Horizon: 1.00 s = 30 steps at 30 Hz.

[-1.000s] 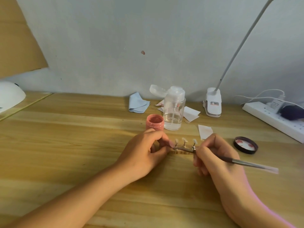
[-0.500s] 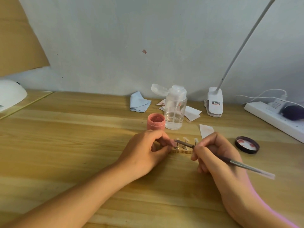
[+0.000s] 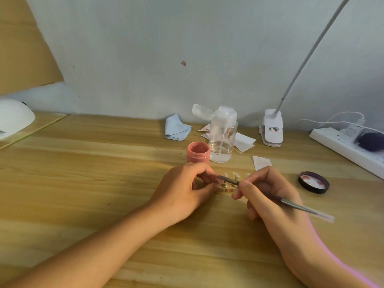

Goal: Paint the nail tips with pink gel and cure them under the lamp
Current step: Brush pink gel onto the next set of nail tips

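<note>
While the left hand (image 3: 187,190) pinches the tip stand (image 3: 226,190) at its left end and the right hand (image 3: 268,194) pinches the brush (image 3: 295,205), a slip risks smearing neighbouring nail tips (image 3: 235,175).

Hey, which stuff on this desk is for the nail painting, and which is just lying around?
In use: brush, nail tip stand, pink gel jar, lid, dome lamp.
Lying about: pump bottle, blue cloth, paper wipes, clip lamp, power strip.
</note>
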{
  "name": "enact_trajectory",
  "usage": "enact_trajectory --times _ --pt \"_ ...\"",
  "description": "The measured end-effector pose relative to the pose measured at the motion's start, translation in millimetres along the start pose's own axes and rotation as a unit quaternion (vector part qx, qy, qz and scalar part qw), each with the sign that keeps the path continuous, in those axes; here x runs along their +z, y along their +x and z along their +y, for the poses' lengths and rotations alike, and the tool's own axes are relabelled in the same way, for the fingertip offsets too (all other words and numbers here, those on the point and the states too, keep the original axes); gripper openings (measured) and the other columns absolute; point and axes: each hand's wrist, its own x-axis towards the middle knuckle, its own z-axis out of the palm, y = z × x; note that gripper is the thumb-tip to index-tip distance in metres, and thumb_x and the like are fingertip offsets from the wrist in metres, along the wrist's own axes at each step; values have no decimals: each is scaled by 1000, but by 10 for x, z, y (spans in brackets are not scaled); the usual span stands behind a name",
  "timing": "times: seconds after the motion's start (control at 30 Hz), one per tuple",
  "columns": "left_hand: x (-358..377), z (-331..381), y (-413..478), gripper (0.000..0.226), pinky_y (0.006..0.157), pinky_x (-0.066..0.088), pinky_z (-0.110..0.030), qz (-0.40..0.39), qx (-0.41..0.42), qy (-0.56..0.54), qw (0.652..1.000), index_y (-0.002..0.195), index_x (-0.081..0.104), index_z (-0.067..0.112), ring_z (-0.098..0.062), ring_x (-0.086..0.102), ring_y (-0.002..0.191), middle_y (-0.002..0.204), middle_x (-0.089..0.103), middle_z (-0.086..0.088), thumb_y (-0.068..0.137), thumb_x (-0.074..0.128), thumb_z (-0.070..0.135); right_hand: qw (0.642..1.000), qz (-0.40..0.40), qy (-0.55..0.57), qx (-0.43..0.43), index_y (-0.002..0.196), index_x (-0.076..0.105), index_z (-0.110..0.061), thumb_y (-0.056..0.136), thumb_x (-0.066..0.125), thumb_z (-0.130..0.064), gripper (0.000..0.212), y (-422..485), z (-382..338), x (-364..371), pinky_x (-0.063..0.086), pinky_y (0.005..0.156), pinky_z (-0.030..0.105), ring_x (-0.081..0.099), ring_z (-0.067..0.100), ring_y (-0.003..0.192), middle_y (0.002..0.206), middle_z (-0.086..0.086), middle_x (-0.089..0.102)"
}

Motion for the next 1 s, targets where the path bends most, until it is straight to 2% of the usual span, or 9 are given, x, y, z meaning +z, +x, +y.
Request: enact_trajectory --times 0.07,0.13,0.2,0.27,0.37,0.5,0.67,0.9,1.0 --pt "4 -6 -1 15 49 30 -11 0 -2 -4 1000 82 69 33 1 43 47 67 59 28 86 75 20 1000 13 -3 -1 76 54 -12 84 70 -13 18 1 6 -8 35 48 20 44 9 51 66 6 68" --pt "7 -4 -6 18 49 29 -10 -2 -1 -7 1000 81 68 34 2 41 46 62 57 29 86 75 19 999 32 8 3 73 51 -11 75 64 -18 15 0 -1 -29 31 49 26 40 11 51 59 5 59" --pt "4 -2 -4 17 49 28 -11 -3 -1 -9 1000 82 68 34 2 41 46 62 57 28 86 75 19 999 35 25 7 72 51 -13 78 67 -13 18 3 6 -44 30 52 29 39 12 51 59 4 58" --pt "-3 -3 -4 14 49 29 -11 -1 1 -7 1000 83 70 32 1 43 47 67 60 26 86 76 20 1000 14 22 2 74 54 -13 88 66 -8 18 -2 3 -27 35 53 23 45 8 51 64 5 66" --pt "-4 2 -3 10 50 29 -12 -1 0 -3 1000 84 70 29 0 43 48 68 59 26 86 76 21 1000 -7 -5 -3 80 55 -6 88 62 -5 11 -8 -11 9 38 51 14 49 3 50 66 8 68" --pt "1 9 -7 20 49 28 -11 -2 1 -12 1000 80 69 37 -1 40 46 69 62 24 86 76 19 998 58 31 19 76 48 -2 84 55 -2 11 8 23 -55 28 48 29 36 13 48 56 6 54" --pt "-8 -3 0 16 52 32 -14 -6 1 -7 1000 82 69 37 -1 43 49 81 66 19 86 75 23 999 29 37 13 83 52 -3 89 62 -11 14 1 3 -18 37 45 15 44 11 47 69 9 70" --pt "-6 4 -1 24 51 31 -13 -6 -3 -15 1000 77 67 39 -2 41 48 76 64 24 86 74 18 998 46 30 23 67 47 -11 82 56 -5 18 11 22 -44 32 41 16 38 12 42 57 8 62" --pt "-12 8 3 25 52 32 -13 -8 0 -15 1000 77 67 40 -1 42 49 77 65 25 86 75 18 997 54 59 23 72 48 -10 88 60 -8 20 16 9 -44 35 42 14 40 12 43 62 9 66"
